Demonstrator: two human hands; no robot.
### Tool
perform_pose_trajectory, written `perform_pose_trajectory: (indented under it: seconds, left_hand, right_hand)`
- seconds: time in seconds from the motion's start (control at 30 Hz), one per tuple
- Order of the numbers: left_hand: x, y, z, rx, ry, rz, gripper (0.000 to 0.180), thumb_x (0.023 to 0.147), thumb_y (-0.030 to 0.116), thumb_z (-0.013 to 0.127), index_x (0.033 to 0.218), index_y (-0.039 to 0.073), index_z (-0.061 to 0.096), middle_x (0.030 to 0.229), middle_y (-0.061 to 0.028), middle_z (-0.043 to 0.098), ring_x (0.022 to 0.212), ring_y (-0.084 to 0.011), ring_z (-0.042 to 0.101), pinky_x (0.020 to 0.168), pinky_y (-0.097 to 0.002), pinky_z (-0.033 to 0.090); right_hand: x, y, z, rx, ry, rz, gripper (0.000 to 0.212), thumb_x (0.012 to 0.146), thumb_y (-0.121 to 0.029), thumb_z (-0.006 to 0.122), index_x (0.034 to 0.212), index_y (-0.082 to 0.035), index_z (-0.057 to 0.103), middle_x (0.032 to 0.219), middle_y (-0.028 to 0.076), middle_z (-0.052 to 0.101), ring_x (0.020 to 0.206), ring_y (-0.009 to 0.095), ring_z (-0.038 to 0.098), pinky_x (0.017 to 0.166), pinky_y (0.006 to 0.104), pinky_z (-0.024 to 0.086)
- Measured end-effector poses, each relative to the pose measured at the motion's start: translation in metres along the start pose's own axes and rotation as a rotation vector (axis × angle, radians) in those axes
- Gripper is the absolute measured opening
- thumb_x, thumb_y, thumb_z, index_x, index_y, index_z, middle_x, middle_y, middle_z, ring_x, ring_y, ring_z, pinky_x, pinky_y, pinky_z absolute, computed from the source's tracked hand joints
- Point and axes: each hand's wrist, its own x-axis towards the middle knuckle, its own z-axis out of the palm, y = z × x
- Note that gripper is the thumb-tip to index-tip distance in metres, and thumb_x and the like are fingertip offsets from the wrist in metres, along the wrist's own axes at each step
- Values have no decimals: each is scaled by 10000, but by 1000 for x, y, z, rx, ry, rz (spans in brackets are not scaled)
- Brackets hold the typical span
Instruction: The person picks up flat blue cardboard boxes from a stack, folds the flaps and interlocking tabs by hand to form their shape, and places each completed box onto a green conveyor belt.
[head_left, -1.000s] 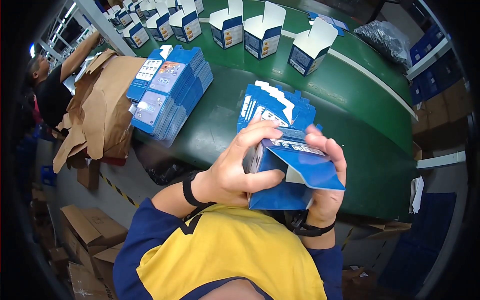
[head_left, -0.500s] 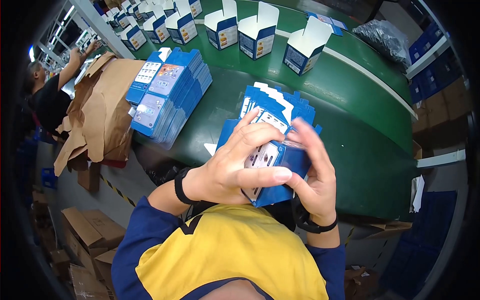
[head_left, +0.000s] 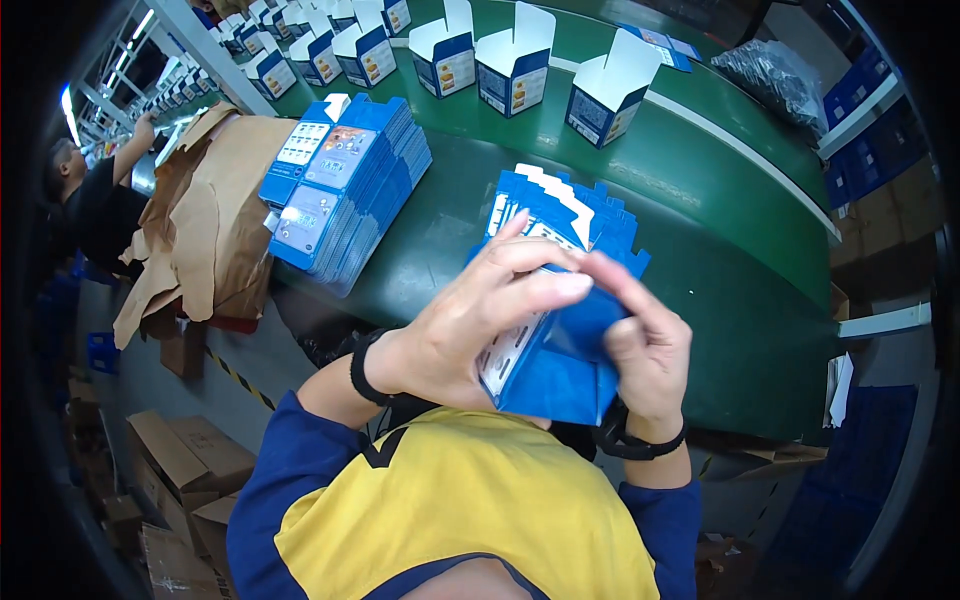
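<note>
Blue box (head_left: 562,385), green table (head_left: 750,345), grey floor (head_left: 178,388)

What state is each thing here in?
Blue box: opened out, held
Left hand: gripping the box
Right hand: bent, at the box
Left carton stack: flat, piled
Nearer cartons: flat, fanned out
Row of boxes: upright, tops open
Plastic bag: crumpled
Brown paper: torn

I have room to move the right hand (head_left: 652,352) sideways over the right end of the desk (head_left: 750,350); fanned flat cartons (head_left: 560,208) block me ahead, the carton stack (head_left: 350,195) leftward, open-topped boxes (head_left: 515,80) farther back.
</note>
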Motion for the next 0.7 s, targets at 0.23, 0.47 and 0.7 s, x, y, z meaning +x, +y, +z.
perform_pose_trajectory:
  seconds: [0.23, 0.47, 0.7]
  left_hand:
    - [2, -13, 38, 64, 198, 93, 885, 663, 168, 767, 1405, 235, 289, 1340, -200, 343, 1261, -431, 366, 1046, -629, 145]
    - [12, -24, 11, 363, -139, 455, 739, 831, 356, 641, 1394, 463, 175, 1441, -201, 268, 1312, -440, 287, 1070, -615, 134]
    - [18, -79, -7, 774, -40, -66, 764, 744, 204, 698, 1402, 251, 311, 1372, -161, 384, 1277, -362, 376, 1047, -541, 283]
  right_hand:
    - [-3, -9, 2, 177, 177, 57, 924, 855, -685, 317, 1444, 4, 140, 1334, 212, 456, 1186, 298, 493, 1011, 396, 360]
    - [7, 18, -28, 325, 182, 285, 990, 801, -596, 578, 1443, 0, 116, 1311, 183, 461, 1196, 283, 482, 1027, 394, 357]
    - [63, 73, -97, 424, -11, 547, 1058, 675, -169, 762, 1453, -54, 55, 1306, 175, 444, 1190, 275, 479, 973, 385, 413]
